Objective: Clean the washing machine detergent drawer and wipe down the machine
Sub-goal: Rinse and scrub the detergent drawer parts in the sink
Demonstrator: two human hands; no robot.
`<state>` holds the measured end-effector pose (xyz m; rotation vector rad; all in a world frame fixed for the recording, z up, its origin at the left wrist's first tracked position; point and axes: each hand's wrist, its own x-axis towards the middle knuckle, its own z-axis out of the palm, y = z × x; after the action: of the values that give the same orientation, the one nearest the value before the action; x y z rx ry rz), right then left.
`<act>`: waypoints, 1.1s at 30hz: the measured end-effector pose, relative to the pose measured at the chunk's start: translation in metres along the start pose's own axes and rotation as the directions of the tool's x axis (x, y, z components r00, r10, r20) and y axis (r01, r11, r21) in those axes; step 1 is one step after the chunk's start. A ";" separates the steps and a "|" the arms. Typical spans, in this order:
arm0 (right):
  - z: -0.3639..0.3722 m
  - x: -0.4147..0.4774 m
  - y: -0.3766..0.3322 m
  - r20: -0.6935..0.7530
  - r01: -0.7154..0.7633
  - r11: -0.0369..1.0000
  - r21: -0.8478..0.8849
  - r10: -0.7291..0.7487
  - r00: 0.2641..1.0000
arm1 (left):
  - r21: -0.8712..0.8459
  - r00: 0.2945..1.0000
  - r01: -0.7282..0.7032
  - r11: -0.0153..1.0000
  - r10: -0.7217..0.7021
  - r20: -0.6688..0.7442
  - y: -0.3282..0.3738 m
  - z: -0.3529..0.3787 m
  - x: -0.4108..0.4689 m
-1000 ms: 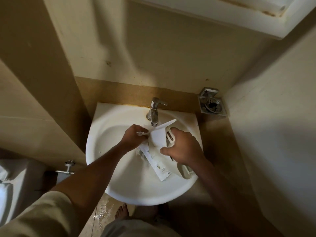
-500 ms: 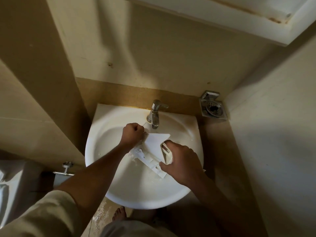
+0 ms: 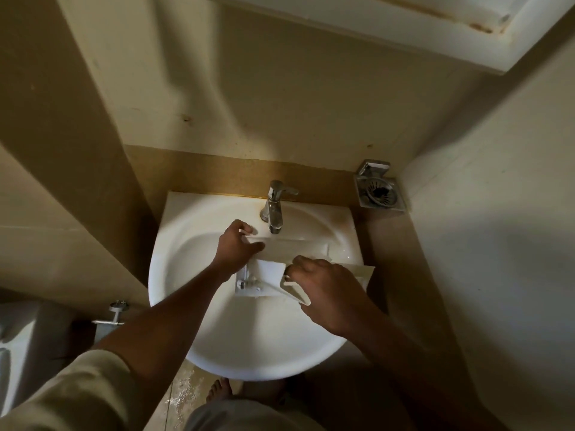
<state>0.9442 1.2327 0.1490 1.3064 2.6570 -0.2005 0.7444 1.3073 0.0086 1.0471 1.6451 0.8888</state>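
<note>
The white plastic detergent drawer point(image 3: 264, 278) lies across the bowl of a white wash basin point(image 3: 255, 346), below a chrome tap point(image 3: 274, 209). My left hand point(image 3: 238, 247) grips the drawer's far left end, fingers curled over its edge just left of the tap's spout. My right hand point(image 3: 323, 290) holds the drawer's right side, where a cream-coloured front panel point(image 3: 361, 272) sticks out over the basin's right rim. Much of the drawer's right half is hidden under my right hand.
A square metal floor drain point(image 3: 378, 191) sits in the back right corner. A metal angle valve point(image 3: 113, 314) projects from the wall at left, beside a white fixture point(image 3: 12, 340). Walls close in on both sides. My bare foot point(image 3: 219, 390) stands on wet floor under the basin.
The drawer has been turned from a tilted, upright hold to lying flatter across the basin. My left hand opened from a fist and shifted up; my right hand moved right.
</note>
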 end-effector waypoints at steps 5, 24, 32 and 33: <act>-0.004 -0.002 0.002 -0.041 0.226 0.965 -0.129 -0.233 0.972 | 0.406 0.976 -0.040 0.913 -0.051 0.211 -0.011 -0.005 0.002; 0.011 0.016 -0.015 0.009 -0.333 0.246 0.910 0.792 0.610 | 0.134 0.995 0.088 0.987 -0.094 0.041 -0.029 0.034 -0.032; 0.013 0.005 0.000 -0.108 -0.297 0.587 0.753 0.556 0.824 | 0.095 0.999 -0.031 0.995 0.029 0.019 -0.004 0.025 -0.027; 0.014 0.003 0.002 -0.113 -0.292 0.608 0.738 0.538 0.835 | 0.179 0.997 -0.067 0.982 0.061 0.040 -0.004 0.022 -0.025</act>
<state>0.9451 1.2337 0.1348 2.3497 2.4674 -1.1056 0.7693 1.2840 0.0071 1.2389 1.6946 0.7697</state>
